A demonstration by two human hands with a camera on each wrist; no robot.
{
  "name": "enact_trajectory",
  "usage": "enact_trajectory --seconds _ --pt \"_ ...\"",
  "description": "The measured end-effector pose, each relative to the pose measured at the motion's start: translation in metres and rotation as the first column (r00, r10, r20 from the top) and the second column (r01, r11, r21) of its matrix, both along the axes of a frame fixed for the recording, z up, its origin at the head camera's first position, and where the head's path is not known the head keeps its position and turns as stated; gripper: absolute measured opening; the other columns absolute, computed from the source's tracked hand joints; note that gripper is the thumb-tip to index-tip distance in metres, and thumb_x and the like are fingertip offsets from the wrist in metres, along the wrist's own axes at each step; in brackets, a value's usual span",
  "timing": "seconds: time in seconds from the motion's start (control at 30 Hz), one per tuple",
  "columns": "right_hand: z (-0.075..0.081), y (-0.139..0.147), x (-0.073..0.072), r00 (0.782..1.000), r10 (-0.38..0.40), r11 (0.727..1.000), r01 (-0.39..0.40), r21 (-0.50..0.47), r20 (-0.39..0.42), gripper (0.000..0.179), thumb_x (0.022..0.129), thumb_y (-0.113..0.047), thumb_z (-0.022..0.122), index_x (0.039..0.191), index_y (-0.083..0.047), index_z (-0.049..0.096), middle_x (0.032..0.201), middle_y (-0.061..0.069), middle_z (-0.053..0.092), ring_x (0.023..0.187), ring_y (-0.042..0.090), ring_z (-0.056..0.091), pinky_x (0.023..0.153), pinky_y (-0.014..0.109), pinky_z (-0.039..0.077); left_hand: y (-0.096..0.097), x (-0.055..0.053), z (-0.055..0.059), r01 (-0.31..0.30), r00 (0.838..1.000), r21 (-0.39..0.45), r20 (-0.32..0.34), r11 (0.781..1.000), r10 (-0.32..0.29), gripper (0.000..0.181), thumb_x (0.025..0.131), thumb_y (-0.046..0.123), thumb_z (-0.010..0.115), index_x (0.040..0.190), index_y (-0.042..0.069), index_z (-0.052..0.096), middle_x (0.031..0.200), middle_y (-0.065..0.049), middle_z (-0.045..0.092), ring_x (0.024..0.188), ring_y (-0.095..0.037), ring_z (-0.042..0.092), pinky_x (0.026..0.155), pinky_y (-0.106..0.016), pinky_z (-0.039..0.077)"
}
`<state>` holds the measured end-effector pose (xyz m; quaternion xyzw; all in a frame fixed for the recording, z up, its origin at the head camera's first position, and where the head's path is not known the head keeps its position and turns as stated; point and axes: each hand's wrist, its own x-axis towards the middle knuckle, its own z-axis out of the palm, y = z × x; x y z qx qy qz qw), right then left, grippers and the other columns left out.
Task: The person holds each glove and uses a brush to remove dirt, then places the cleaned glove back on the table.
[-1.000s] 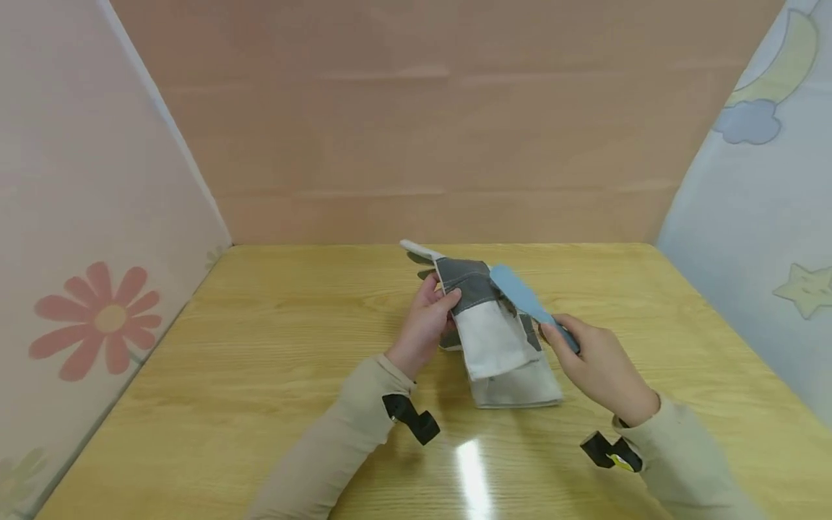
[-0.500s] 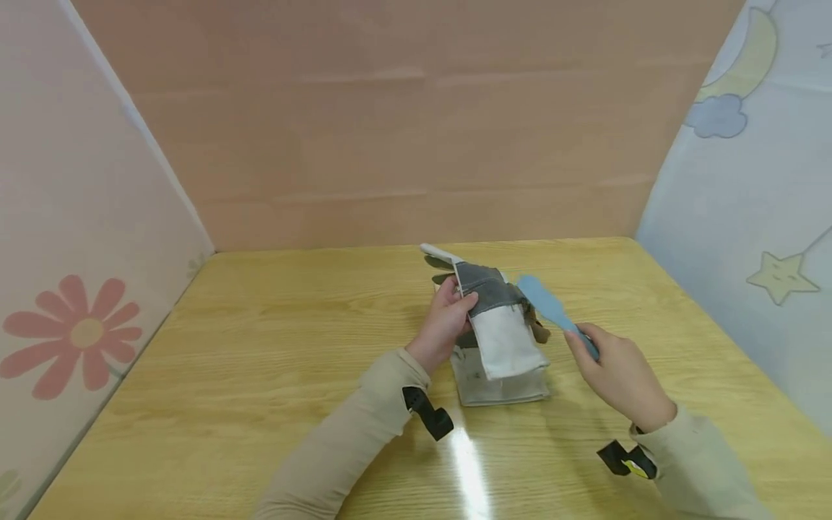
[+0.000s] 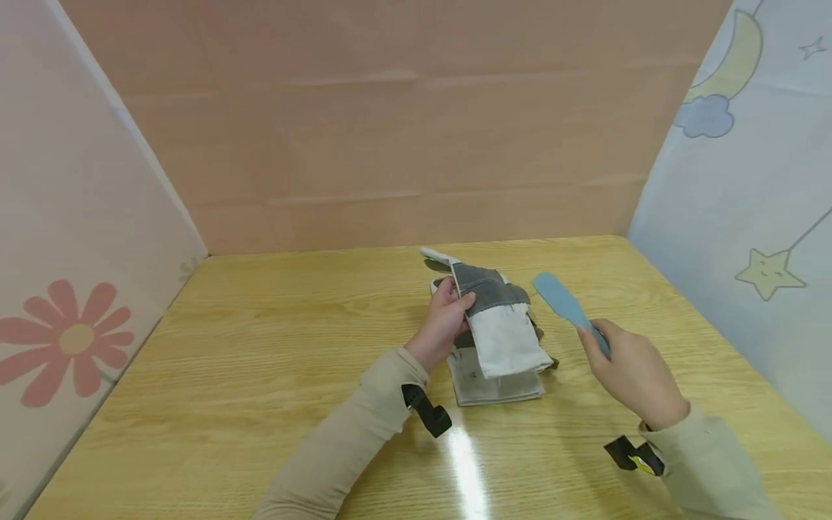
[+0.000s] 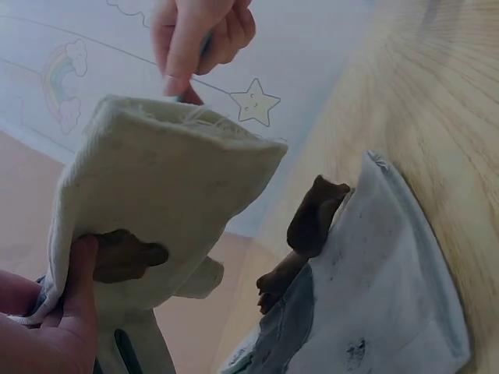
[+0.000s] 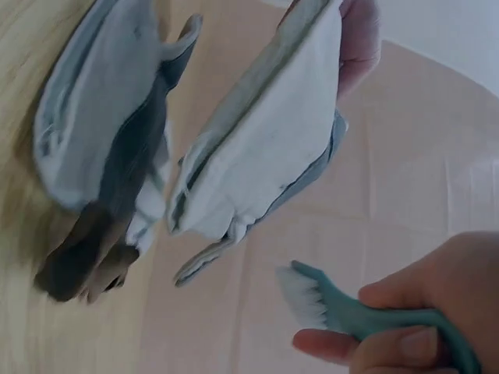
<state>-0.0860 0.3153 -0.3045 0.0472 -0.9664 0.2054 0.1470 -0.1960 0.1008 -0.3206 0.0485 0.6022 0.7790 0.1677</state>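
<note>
My left hand (image 3: pixel 440 328) grips a white and grey fabric work glove (image 3: pixel 510 339) by its side, raised with the cuff towards me. A second similar glove (image 3: pixel 497 391) lies below it on the table, partly hidden. My right hand (image 3: pixel 640 375) holds a blue brush (image 3: pixel 562 297) by its handle, to the right of the raised glove and apart from it. White bristles (image 5: pixel 302 298) show in the right wrist view. A brown patch or lump (image 4: pixel 129 255) is on the held glove beside my left thumb. Dark brown lumps (image 4: pixel 312 222) sit along the lower glove; their kind is unclear.
The wooden table (image 3: pixel 292 325) runs back to a brown back panel (image 3: pixel 416 144). Printed side panels stand at left (image 3: pixel 84 180) and right (image 3: pixel 734 217). Each wrist wears a black camera mount.
My right hand has drawn the brush away to the right from the raised glove's edge. My left hand still holds that glove, shifted slightly right. The head view has turned a little right.
</note>
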Motion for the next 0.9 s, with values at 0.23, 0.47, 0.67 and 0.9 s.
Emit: enact_trajectory --seconds 0.23,0.47,0.67,0.9 --pt "0.010 -0.026 -0.006 0.993 0.119 0.988 -0.117 -0.103 0.012 0.035 0.101 -0.024 0.041 0.112 0.005 0.056 0.054 -0.001 0.043 0.041 0.004 0.028 0.042 0.023 0.030 -0.016 0.003 0.007 -0.003 1.000 0.063 -0.026 0.998 0.004 0.035 0.097 0.009 0.043 0.132 0.009 0.043 0.102 -0.006 0.067 0.073 -0.006 0.063 0.064 -0.022 0.049" --pt "0.011 -0.043 -0.014 0.983 0.184 0.975 -0.179 -0.133 0.024 0.024 0.099 -0.019 0.044 0.105 0.000 0.058 0.055 -0.002 0.039 0.043 0.002 0.025 0.043 0.022 0.029 -0.030 0.008 0.012 0.097 0.989 0.105 -0.119 0.990 -0.084 0.038 0.098 0.029 0.030 0.125 0.005 0.044 0.108 -0.002 0.068 0.077 -0.004 0.060 0.080 -0.027 0.047" --pt "0.004 -0.051 -0.020 0.966 0.258 0.954 -0.257 -0.156 -0.014 0.022 0.091 -0.002 0.053 0.110 0.002 0.061 0.087 0.014 0.069 0.070 0.012 0.061 0.061 0.029 0.048 -0.032 0.013 0.018 0.078 0.949 -0.143 -0.292 0.987 -0.118 0.027 0.098 0.020 0.043 0.120 0.006 0.049 0.129 -0.012 0.060 0.100 -0.013 0.058 0.088 -0.025 0.042" --pt "0.001 -0.056 -0.022 0.960 0.281 0.916 -0.266 -0.299 0.008 0.028 0.088 0.004 0.049 0.113 0.003 0.061 0.095 0.015 0.069 0.074 0.003 0.054 0.064 0.024 0.045 -0.035 0.016 0.017 -0.128 0.819 -0.332 -0.566 0.935 -0.089 0.025 0.089 0.001 0.057 0.113 0.006 0.058 0.116 -0.010 0.063 0.074 -0.013 0.050 0.068 -0.019 0.043"
